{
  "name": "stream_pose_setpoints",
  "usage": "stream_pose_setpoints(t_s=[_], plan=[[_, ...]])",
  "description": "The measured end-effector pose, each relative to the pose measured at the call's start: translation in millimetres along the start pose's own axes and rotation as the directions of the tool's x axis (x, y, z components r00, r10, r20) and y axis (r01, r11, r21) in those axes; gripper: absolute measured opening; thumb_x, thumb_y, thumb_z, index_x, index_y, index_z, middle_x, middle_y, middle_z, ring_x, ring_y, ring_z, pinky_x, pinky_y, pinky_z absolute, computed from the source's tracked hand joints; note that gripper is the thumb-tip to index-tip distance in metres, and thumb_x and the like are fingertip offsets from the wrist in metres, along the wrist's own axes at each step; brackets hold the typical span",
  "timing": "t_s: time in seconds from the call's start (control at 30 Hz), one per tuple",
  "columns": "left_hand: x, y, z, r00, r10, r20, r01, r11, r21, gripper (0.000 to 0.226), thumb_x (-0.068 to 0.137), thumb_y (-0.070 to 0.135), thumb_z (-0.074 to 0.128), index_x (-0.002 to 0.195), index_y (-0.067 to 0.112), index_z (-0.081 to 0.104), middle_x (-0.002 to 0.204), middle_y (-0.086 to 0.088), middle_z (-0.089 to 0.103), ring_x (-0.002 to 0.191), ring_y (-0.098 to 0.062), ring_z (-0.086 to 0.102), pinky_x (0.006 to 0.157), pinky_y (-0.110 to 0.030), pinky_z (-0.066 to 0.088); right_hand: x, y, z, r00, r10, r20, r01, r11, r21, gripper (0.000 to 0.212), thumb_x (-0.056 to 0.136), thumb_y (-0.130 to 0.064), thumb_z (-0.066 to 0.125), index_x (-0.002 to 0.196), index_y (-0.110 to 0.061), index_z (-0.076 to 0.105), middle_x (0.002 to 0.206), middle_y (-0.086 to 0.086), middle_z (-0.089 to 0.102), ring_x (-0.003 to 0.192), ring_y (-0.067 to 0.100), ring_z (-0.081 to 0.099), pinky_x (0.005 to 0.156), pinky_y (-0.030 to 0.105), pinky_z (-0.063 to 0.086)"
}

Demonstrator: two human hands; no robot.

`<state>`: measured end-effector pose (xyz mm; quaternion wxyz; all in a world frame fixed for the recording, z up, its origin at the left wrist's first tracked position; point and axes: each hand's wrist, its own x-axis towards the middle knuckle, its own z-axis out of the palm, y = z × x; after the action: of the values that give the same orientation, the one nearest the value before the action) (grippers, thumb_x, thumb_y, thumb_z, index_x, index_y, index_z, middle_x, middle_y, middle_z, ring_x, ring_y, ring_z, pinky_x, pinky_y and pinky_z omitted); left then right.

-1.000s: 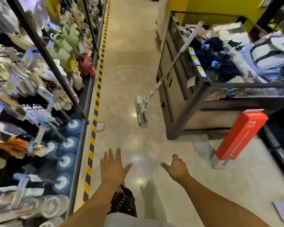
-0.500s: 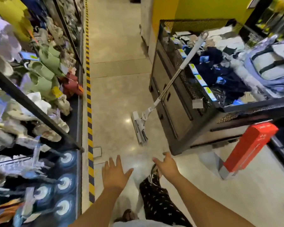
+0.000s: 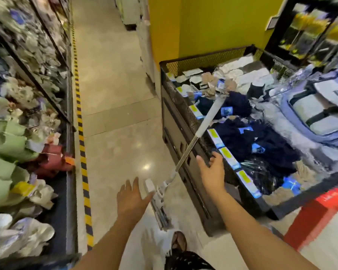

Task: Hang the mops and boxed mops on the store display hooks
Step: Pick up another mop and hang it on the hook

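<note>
**White mop leans on the wire bin, both hands open and empty**

White and silver, the mop (image 3: 185, 152) stands slanted through the middle of the frame. Its flat head rests on the beige tiled floor (image 3: 113, 106) at lower centre, and its pale handle grip rises to the upper right, leaning against the rim of the black wire bin (image 3: 183, 106) that is heaped with navy and cream folded goods.

The right hand (image 3: 211, 170) is spread open at centre right, fingers splayed, just beside the metal shaft and in front of the bin's side; it grips nothing, and I cannot tell whether a fingertip touches the bin. The left hand (image 3: 132, 199) is open too, palm down at lower centre, next to the mop head, holding nothing.

A red boxed mop (image 3: 316, 215) stands tilted at the lower right edge of the frame, against the bin's near corner; motion blur smears its print.

Along the left side of the frame runs the store display (image 3: 27, 106), crowded with green, white and maroon hanging goods, too blurred to name. A yellow-and-black striped line (image 3: 82, 152) on the floor borders its foot. A yellow wall (image 3: 213, 26) fills the upper centre.
</note>
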<state>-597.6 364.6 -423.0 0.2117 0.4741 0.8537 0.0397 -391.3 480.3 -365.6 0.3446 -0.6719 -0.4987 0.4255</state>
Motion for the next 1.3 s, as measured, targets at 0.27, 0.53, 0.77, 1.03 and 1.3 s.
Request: stream_pose_setpoints(t_s=[0.27, 0.53, 0.77, 1.03, 1.3], plan=[[103.2, 116.0, -33.9, 0.955, 0.295, 0.010, -0.272, 0.894, -0.356, 0.086, 0.088, 0.058, 0.058, 0.154, 0.019, 0.020, 0.161, -0.008, 0.020, 0.149, -0.022, 0.018, 0.119, -0.033, 0.015, 135.6, -79.5, -3.1, 0.983, 0.019, -0.181, 0.011, 0.986, 0.166, 0.057, 0.094, -0.032, 0.063, 0.140, -0.009, 0.038, 0.124, 0.004, 0.048, 0.120, 0.023, 0.051, 0.091, 0.032, 0.043], [205.6, 150.8, -48.5, 0.819, 0.527, 0.228, -0.387, 0.800, -0.458, 0.077, 0.086, 0.048, 0.067, 0.149, 0.017, 0.036, 0.149, -0.005, 0.045, 0.138, -0.022, 0.041, 0.108, -0.030, 0.036, 177.6, -88.4, 21.2, 0.973, 0.081, -0.216, -0.048, 0.987, 0.152, 0.039, 0.092, -0.028, 0.065, 0.125, -0.011, 0.054, 0.115, -0.002, 0.057, 0.097, 0.011, 0.053, 0.080, 0.026, 0.040], [269.4, 155.0, -59.3, 0.601, 0.702, 0.382, -0.491, 0.701, -0.517, 0.077, 0.087, 0.040, 0.069, 0.151, 0.014, 0.033, 0.153, -0.009, 0.040, 0.140, -0.020, 0.037, 0.107, -0.024, 0.031, 181.2, -102.5, 62.8, 0.876, 0.176, -0.449, -0.123, 0.982, 0.145, 0.040, 0.092, -0.030, 0.065, 0.124, -0.009, 0.053, 0.115, 0.001, 0.056, 0.097, 0.015, 0.054, 0.078, 0.029, 0.043], [295.6, 132.5, -61.6, 0.404, 0.778, 0.481, -0.488, 0.628, -0.607, 0.076, 0.087, 0.036, 0.071, 0.150, 0.018, 0.034, 0.148, -0.003, 0.046, 0.136, -0.015, 0.043, 0.106, -0.027, 0.037, 125.2, -114.3, 109.8, 0.774, 0.171, -0.609, -0.130, 0.985, 0.111, 0.024, 0.094, -0.020, 0.063, 0.114, -0.008, 0.058, 0.098, -0.007, 0.059, 0.084, 0.000, 0.056, 0.066, 0.005, 0.045], [266.5, 129.6, -55.1, 0.156, 0.835, 0.527, -0.468, 0.532, -0.706, 0.024, 0.088, 0.023, 0.070, 0.111, 0.021, 0.065, 0.098, 0.009, 0.069, 0.091, -0.008, 0.064, 0.074, -0.014, 0.047, 58.7, -112.0, 128.6, 0.819, 0.142, -0.557, -0.084, 0.988, 0.127, 0.014, 0.091, -0.014, 0.066, 0.102, -0.018, 0.062, 0.094, -0.009, 0.066, 0.089, -0.002, 0.063, 0.075, 0.011, 0.048]])
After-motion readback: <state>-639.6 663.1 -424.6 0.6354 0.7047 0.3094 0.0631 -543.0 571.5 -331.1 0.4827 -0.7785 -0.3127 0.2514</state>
